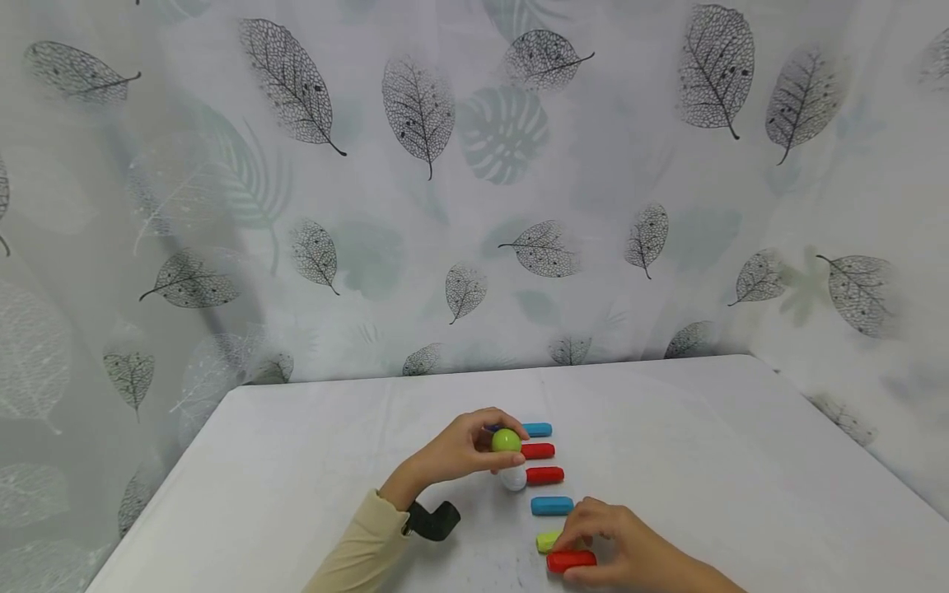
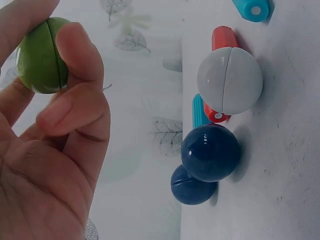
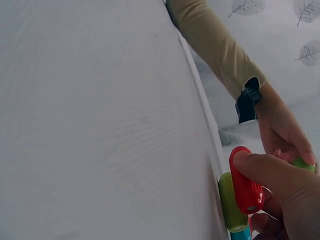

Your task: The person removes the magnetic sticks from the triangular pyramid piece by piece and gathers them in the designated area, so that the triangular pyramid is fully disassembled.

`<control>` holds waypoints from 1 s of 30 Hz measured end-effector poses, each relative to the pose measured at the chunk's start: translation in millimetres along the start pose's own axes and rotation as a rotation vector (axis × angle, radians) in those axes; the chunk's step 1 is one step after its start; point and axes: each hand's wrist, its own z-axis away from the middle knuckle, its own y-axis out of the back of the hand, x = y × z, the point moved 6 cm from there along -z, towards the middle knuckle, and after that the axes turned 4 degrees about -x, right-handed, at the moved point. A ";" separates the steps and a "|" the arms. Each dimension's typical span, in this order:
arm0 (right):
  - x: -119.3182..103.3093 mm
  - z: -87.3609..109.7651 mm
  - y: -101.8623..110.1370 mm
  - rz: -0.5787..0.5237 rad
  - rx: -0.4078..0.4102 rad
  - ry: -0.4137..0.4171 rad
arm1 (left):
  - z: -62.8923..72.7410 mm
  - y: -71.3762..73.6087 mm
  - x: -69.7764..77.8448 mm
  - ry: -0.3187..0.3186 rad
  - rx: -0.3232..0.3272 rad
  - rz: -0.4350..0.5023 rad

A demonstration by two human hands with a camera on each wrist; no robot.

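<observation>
My left hand [image 1: 469, 449] grips a shiny green ball [image 2: 42, 56] with a seam, raised above the table in the left wrist view. Under it on the table are a white seamed ball [image 2: 230, 81] and two dark blue balls [image 2: 210, 153], partly hidden by that hand in the head view. In my right hand [image 1: 619, 543], a short red faceted stick [image 3: 246, 180] is pinched between thumb and fingers. Right beside it lies a yellow-green stick [image 3: 231, 202], partly covered by the fingers in the head view.
A column of short sticks runs up the white table [image 1: 667, 445]: a near blue stick [image 1: 552, 506], two red sticks [image 1: 544, 475] and a far blue stick [image 1: 537, 429]. A leaf-print curtain [image 1: 474, 189] hangs behind. A black strap device [image 1: 433, 521] sits on the left wrist.
</observation>
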 end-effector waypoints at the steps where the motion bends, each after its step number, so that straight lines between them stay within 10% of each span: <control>1: -0.1 0.6 -1.3 -0.016 -0.019 -0.014 | 0.1 0.1 0.0 -0.008 0.005 -0.002; 14: 1.6 6.4 -10.3 -0.049 -0.113 -0.061 | 1.8 -2.2 -3.3 -0.015 0.026 -0.053; 23: 2.2 5.3 -0.5 0.046 0.093 0.067 | 4.8 -1.3 -0.4 0.033 -0.005 -0.156; 30: 4.1 4.1 8.9 0.068 0.185 0.013 | 17.7 -2.6 -10.3 0.081 -0.024 -0.145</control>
